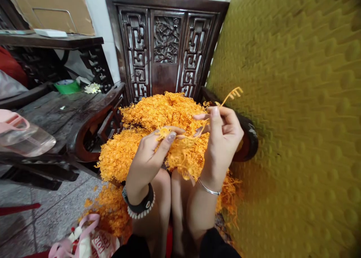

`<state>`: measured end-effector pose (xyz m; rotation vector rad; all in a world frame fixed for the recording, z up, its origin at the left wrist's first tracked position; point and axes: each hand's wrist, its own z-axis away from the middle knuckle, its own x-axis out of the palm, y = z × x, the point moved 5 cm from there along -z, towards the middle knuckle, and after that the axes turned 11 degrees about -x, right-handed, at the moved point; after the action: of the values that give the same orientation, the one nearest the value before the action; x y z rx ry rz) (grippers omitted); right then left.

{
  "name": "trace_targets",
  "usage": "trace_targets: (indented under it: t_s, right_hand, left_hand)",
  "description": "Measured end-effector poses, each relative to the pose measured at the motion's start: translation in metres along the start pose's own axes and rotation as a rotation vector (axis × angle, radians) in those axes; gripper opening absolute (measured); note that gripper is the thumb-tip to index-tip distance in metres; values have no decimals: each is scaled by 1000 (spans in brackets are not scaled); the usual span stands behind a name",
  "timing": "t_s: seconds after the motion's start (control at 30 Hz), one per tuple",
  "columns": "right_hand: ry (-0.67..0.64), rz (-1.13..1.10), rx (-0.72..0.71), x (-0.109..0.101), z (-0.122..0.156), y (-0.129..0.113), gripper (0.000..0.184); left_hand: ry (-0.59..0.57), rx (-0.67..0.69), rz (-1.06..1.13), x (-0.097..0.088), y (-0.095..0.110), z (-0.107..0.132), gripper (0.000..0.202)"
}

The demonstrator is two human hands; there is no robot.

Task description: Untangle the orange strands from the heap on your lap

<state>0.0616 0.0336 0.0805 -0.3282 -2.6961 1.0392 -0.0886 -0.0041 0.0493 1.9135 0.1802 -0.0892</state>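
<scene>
My left hand (148, 154) pinches a small orange plastic piece (163, 133) with thin curled prongs between thumb and forefinger. Raised a little higher, my right hand (225, 134) is closed on a thin orange plastic strip (232, 93); its toothed end sticks out past the fingertips to the upper right. More thin orange plastic stretches between the two hands, but whether it joins the strip I cannot tell. Behind and below both hands, a large heap of orange plastic pieces (166, 107) fills the wooden chair seat in front of my knees.
A carved dark wooden chair back (166, 73) stands behind the heap. At right rises a yellow-green textured panel (296, 119). The left bench holds a pink-lidded clear bottle (31, 137) and a green tape roll (67, 87). Loose orange pieces (113, 209) and a pink-handled bag (96, 243) are at floor level.
</scene>
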Motion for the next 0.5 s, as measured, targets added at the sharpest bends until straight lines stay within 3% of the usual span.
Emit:
trace_targets:
  t_s: [0.03,0.13,0.2,0.27,0.33,0.4,0.47,0.5]
  right_hand:
    - [11,29,-38,-1,1,-4,13]
    - [98,137,-171,-3,6,-21,39]
    - [116,143,-188,-3,9,-28,44]
    - [-5,115,-126,-3,9,-26,36]
    - [-272,136,-14,-3,11,-19,20]
    - [-531,207,103,-10,15,-13,21]
    - [-587,241,154,-22,17,-16,26]
    - [-494,231,137,-29,16,-22,24]
  left_hand:
    - [34,5,49,1,1,-1,31]
    - [121,54,144,7,9,-4,31]
    - [169,78,201,12,13,-6,32]
    - [184,62,290,17,12,-9,36]
    - [163,21,391,22,6,-15,39]
    - [141,-10,470,24,-1,-20,39]
    - [124,-19,502,25,-6,-25,37]
    - [115,-19,509,24,-8,-27,37]
